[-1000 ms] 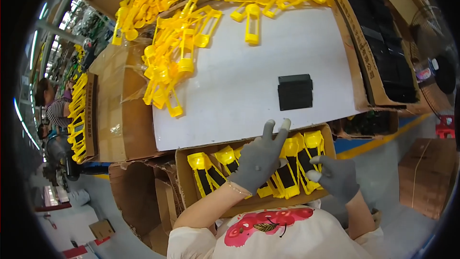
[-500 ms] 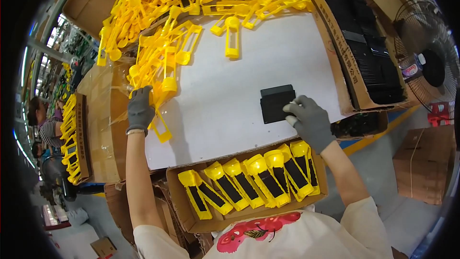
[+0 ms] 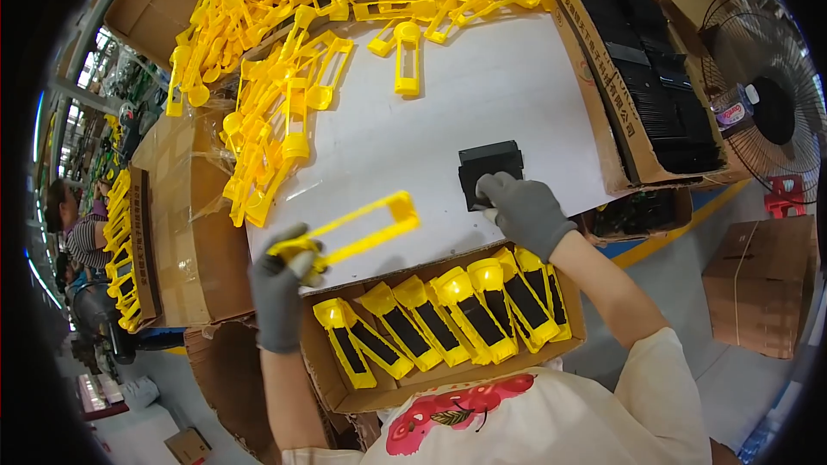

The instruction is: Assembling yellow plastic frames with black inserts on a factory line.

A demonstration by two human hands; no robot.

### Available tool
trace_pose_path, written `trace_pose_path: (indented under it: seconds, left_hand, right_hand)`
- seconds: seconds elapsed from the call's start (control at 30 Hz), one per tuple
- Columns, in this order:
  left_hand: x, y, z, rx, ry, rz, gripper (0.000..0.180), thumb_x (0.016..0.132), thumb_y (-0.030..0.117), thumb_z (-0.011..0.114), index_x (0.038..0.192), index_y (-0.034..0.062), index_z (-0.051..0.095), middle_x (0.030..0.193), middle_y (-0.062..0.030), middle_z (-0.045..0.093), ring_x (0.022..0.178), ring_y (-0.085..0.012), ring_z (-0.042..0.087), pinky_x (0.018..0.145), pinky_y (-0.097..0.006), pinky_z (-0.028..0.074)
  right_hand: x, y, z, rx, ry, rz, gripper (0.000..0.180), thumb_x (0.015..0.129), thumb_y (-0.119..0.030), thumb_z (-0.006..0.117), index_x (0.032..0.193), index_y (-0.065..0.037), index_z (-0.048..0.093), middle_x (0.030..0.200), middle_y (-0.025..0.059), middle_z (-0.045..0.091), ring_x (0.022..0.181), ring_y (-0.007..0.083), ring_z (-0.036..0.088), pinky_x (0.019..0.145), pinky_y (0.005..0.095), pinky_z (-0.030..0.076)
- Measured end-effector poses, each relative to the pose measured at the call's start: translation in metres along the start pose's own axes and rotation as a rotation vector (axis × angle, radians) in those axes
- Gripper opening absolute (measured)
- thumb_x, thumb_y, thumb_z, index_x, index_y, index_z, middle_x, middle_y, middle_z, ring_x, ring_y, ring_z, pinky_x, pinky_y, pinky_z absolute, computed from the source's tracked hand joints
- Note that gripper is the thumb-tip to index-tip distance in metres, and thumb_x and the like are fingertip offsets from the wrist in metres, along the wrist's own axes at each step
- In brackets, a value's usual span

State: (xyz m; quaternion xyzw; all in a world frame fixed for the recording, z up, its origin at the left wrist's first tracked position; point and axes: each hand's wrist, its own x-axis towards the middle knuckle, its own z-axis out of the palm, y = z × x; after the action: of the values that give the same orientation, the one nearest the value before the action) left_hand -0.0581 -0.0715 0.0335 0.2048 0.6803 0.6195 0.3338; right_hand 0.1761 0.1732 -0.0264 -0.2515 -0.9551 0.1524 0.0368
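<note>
My left hand (image 3: 284,293), in a grey glove, is closed round the rounded end of a yellow plastic frame (image 3: 369,250). The frame's long open window points right, above the white work surface (image 3: 379,155). My right hand (image 3: 523,211), gloved too, pinches the lower part of a thin black rectangular panel (image 3: 472,174). More black panel shows behind that one, and my fingers hide part of the pile. Close to my body, a cardboard box (image 3: 323,366) holds several yellow frames (image 3: 471,314) with black panels set in their windows.
A large heap of yellow frames (image 3: 258,13) covers the far side and spills down the left. Far right, a long carton (image 3: 594,60) is packed with black panels (image 3: 642,69). Beyond it stand a fan (image 3: 775,112) and a bottle (image 3: 732,112). A taped carton (image 3: 177,224) stands left.
My left hand has drawn back from the heap toward me, bringing a yellow frame with it. My right hand has shifted left onto the black panel.
</note>
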Motion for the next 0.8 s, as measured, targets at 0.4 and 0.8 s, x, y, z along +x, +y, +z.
trace_pose_path:
  seconds: [0.4,0.8]
  left_hand:
    - [-0.069,-0.029,0.094,-0.341,-0.218,-0.324,0.029,0.086,0.007,0.059,0.111,-0.0056,0.059,0.097,-0.0152,0.066,0.077,-0.0218,0.068,0.067,-0.027,0.058]
    - [-0.076,-0.033,0.095,-0.406,-0.242,-0.341,0.025,0.088,0.000,0.059,0.112,-0.0057,0.062,0.098,-0.0143,0.065,0.084,-0.0238,0.068,0.071,-0.033,0.060]
  right_hand:
    - [-0.086,-0.074,-0.055,1.269,0.032,0.331,0.025,0.090,-0.008,0.063,0.110,-0.003,0.049,0.077,0.0035,0.062,0.058,0.0063,0.057,0.054,0.0225,0.048]
    - [-0.098,-0.082,-0.044,0.953,0.214,0.294,0.022,0.088,-0.010,0.064,0.108,-0.004,0.056,0.083,0.0102,0.069,0.071,0.0149,0.069,0.064,0.0257,0.054]
